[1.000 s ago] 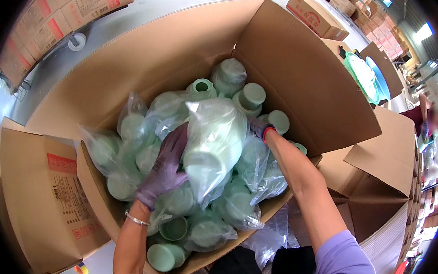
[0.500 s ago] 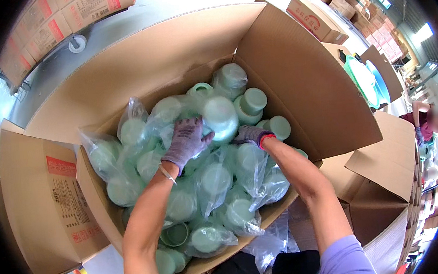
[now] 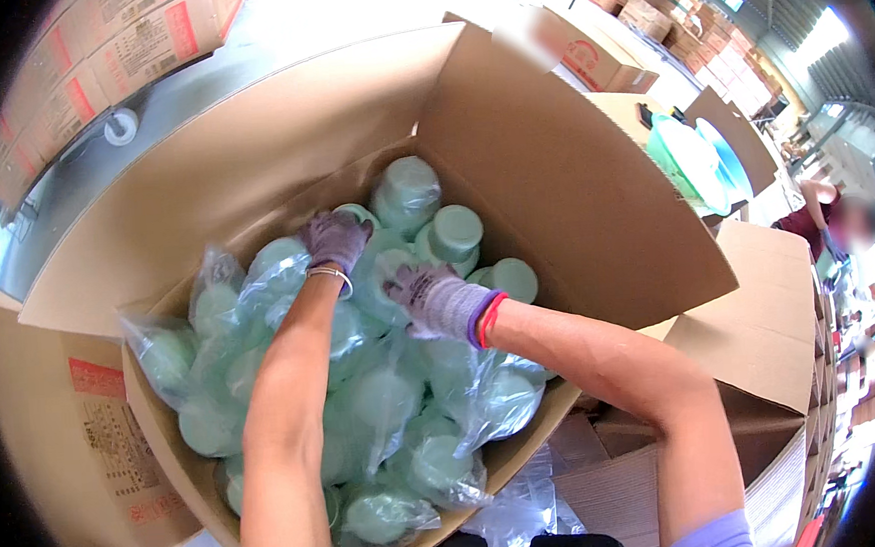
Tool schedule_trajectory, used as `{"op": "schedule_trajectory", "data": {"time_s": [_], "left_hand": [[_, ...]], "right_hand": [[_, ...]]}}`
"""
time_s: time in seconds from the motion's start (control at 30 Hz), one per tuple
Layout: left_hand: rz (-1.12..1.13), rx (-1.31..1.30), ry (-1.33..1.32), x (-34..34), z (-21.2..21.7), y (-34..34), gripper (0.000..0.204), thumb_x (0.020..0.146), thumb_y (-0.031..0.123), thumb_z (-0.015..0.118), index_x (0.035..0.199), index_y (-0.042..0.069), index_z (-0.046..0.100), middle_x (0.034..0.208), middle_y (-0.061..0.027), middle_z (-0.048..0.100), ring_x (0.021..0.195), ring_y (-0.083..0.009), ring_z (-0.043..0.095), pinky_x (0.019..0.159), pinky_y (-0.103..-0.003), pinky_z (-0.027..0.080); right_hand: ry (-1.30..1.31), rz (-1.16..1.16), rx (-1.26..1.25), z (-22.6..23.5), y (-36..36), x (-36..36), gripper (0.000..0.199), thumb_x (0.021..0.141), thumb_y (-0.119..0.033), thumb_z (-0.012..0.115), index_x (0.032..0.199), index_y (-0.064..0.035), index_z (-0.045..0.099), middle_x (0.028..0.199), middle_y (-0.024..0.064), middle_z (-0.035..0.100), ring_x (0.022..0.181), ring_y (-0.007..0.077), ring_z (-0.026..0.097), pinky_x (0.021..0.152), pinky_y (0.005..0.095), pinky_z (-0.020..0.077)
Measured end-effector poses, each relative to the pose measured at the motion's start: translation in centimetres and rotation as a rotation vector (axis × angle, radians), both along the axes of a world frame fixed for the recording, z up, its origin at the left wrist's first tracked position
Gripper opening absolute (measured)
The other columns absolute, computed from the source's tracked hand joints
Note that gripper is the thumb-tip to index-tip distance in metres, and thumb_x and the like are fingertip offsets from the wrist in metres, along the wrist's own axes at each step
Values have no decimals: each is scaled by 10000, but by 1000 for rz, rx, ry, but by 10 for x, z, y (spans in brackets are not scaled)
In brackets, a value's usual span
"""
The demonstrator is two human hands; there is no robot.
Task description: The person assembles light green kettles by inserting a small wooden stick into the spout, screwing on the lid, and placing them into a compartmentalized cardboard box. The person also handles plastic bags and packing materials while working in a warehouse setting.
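Note:
Pale green plastic jars (image 3: pixel 380 397), many wrapped in clear plastic bags, fill a large open cardboard box (image 3: pixel 561 156). My left hand (image 3: pixel 335 240), in a purple-grey glove, reaches to the far part of the pile. Its fingers curl down beside the rim of an open-mouthed jar (image 3: pixel 358 214); what they grip is hidden. My right hand (image 3: pixel 441 298), gloved alike, lies with its fingers spread against a bagged jar (image 3: pixel 382 265) in the middle. Just beyond it stand a bagged jar (image 3: pixel 407 190) and a jar with a stepped top (image 3: pixel 455 230).
The box's printed flap (image 3: pixel 97 445) hangs out at the left. Another open carton (image 3: pixel 739 375) stands at the right, with clear plastic film (image 3: pixel 522 509) near me. Stacked cartons (image 3: pixel 124 67) and green and blue basins (image 3: pixel 696 162) lie beyond. A co-worker (image 3: pixel 820 215) is far right.
My left hand has moved away from me over the pile. My right hand has come up from the right side of the large bagged jar onto it. The view has shifted slightly.

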State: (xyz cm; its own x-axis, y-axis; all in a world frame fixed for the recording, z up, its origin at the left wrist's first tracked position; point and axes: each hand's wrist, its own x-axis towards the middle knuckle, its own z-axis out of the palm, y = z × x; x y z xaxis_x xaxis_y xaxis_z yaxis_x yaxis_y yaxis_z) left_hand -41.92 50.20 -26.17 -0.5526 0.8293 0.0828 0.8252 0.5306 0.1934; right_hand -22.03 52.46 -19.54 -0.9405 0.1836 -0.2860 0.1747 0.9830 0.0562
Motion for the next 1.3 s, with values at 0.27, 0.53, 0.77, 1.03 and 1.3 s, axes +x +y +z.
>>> {"op": "schedule_trajectory", "data": {"time_s": [0.27,0.53,0.77,1.03,1.3], "left_hand": [[179,-160,-114,4,21,10,774,778,765,544,1100,82,713,1236,-216,639,1171,-351,601,983,-494,445],[-175,935,-87,63,233,-103,371,844,344,728,899,-18,675,1065,-224,629,965,-353,596,850,-428,481],[-616,1048,-670,160,320,-287,490,998,235,434,1422,-11,425,1385,-130,505,1127,-218,533,950,-361,452],[-761,732,-1938,351,353,-353,796,936,407,548,1530,4,203,1486,-163,403,1353,-301,427,1153,-437,330],[-885,510,-1240,414,406,-401,911,604,447,859,1306,-24,520,1271,-140,552,1182,-281,550,1045,-422,428]], "right_hand": [[-16,-46,-212,108,18,50,331,783,-306,628,944,-42,746,960,199,713,941,372,685,801,473,547],[-56,-298,-100,273,-51,174,631,879,-396,624,1428,-139,448,1344,205,494,1186,396,547,990,484,472],[871,-488,-95,325,-232,303,1135,703,-412,838,1550,-50,174,1514,305,240,1383,477,314,1130,511,335],[1183,-732,-338,279,-397,435,1021,726,-368,825,1535,-96,264,1517,267,233,1380,461,325,1127,496,339],[868,-887,551,323,-409,632,254,801,-229,739,1016,-110,676,1011,83,651,992,287,625,797,399,546]]}}
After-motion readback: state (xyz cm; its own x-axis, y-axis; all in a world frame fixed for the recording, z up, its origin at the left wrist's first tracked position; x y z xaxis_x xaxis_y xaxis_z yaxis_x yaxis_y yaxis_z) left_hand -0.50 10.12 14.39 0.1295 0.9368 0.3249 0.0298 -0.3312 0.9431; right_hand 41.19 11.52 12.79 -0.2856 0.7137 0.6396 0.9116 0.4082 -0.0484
